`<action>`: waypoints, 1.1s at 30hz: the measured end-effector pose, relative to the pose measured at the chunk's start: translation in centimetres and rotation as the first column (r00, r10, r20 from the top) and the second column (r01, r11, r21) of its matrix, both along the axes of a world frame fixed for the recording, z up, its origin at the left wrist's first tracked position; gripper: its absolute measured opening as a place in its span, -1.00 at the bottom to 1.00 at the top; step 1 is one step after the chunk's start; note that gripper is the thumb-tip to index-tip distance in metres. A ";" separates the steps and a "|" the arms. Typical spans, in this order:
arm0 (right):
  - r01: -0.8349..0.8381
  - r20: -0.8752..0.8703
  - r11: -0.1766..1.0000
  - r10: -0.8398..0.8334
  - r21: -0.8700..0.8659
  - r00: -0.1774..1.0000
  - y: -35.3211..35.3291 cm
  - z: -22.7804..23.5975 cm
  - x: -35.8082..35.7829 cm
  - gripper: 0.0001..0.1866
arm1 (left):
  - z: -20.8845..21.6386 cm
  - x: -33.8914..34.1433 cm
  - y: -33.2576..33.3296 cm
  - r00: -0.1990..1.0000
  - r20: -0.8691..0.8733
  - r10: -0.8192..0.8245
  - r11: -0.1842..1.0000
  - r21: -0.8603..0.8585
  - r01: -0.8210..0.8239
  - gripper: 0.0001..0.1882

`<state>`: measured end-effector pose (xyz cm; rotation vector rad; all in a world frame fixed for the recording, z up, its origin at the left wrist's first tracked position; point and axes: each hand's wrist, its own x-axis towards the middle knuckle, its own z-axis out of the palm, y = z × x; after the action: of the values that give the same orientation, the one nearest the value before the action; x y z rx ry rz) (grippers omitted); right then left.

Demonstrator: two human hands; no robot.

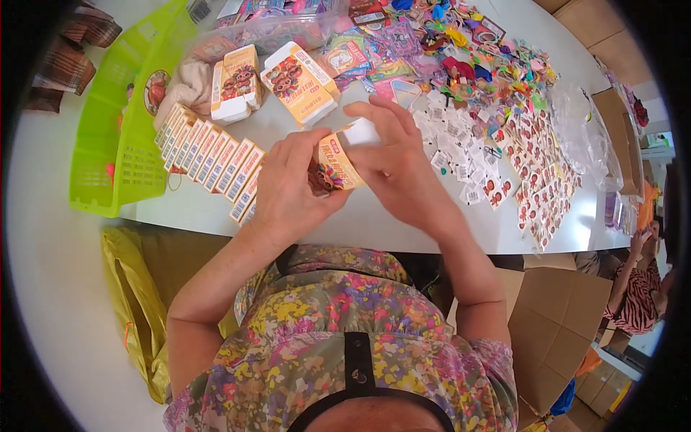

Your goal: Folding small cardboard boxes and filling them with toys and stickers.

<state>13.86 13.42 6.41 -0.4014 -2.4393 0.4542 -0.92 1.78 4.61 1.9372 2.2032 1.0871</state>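
Observation:
A small orange and yellow carton with a printed cartoon figure is held up over the table's front edge. Its white end flap stands up at the top. Around the carton's left side closes my left hand. My right hand curls about the flap and the right side, thumb against the carton and index finger arched above. Beyond my hands lie two larger cartons, one upright and one tilted. A slanting row of small cartons runs beside my left hand.
At the left stands a green plastic basket. Stickers, printed sheets and a heap of colourful trinkets cover the table's right side. Clear plastic bags lie beyond. Another person sits at far right, near a cardboard box.

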 end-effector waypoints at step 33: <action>0.249 0.070 0.925 -0.279 0.288 0.958 15.5 -5.6 -4.3 -0.85 | 1.1 -2.7 0.2 0.571 0.820 -0.032 0.999 0.039 0.001 -0.28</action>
<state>9.52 28.90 0.80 -0.6372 -2.4587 -0.0275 -3.66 1.96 5.67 1.0345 1.5975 1.5902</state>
